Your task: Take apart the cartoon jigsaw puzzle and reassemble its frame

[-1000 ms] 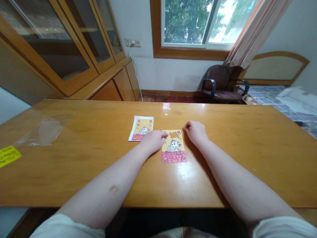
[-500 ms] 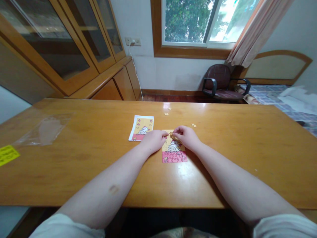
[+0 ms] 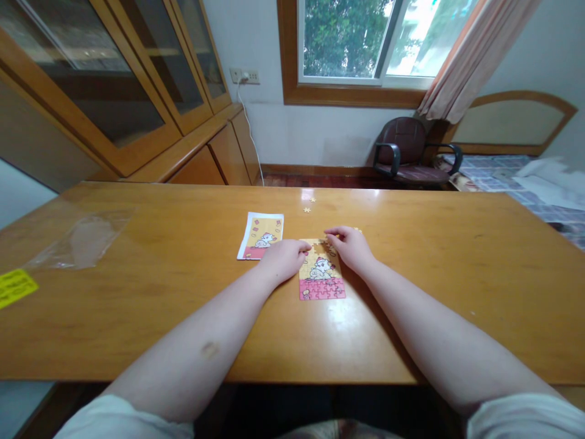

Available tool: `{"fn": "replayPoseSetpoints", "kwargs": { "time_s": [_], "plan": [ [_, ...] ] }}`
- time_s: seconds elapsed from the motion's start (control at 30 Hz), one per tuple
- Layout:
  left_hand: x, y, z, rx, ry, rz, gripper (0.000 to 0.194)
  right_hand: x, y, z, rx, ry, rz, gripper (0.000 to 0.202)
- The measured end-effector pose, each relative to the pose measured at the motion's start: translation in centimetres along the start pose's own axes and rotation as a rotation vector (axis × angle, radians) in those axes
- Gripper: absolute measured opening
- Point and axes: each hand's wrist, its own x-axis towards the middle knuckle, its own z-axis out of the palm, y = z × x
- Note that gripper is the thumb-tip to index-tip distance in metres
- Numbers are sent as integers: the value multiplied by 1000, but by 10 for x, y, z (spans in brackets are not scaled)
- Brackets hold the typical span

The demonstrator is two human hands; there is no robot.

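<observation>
We're likely filling in the puzzle [image 3: 322, 288] between our left hand [image 3: 284, 258], curled at its edge, and right hand [image 3: 353, 246], pinched near its top; can't tell if either grips anything. Next calls for careful alignment.

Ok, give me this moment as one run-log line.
left hand: at puzzle, upper left | right hand: at puzzle top, grip unclear | puzzle: gap near top | loose pieces: beyond puzzle | picture sheet: left of puzzle

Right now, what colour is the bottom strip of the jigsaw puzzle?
Mostly pink; the jigsaw puzzle's bottom strip shows best in the head view.
</observation>
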Motion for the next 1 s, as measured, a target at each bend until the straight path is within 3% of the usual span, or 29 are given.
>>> {"fn": "replayPoseSetpoints", "kwargs": {
  "time_s": [0.2, 0.47, 0.7, 0.83, 1.0],
  "plan": [
    [-1, 0, 0, -4, -2, -5, 41, 6, 9, -7, 17, -21, 105, 11],
    [-1, 0, -1, -14, -6, -10, 39, 6, 11, -10, 30, -44, 80, 11],
    [1, 0, 1, -8, -3, -3, 41, 2, 4, -18, 34, -157, 21, 16],
    [1, -1, 2, -21, -3, 4, 40, -2, -3, -20, -38, -184, 16, 7],
    [1, -3, 4, -29, 1, 4, 39, -4, -4, -13, -36, -213, -106, 8]
  ]
}}
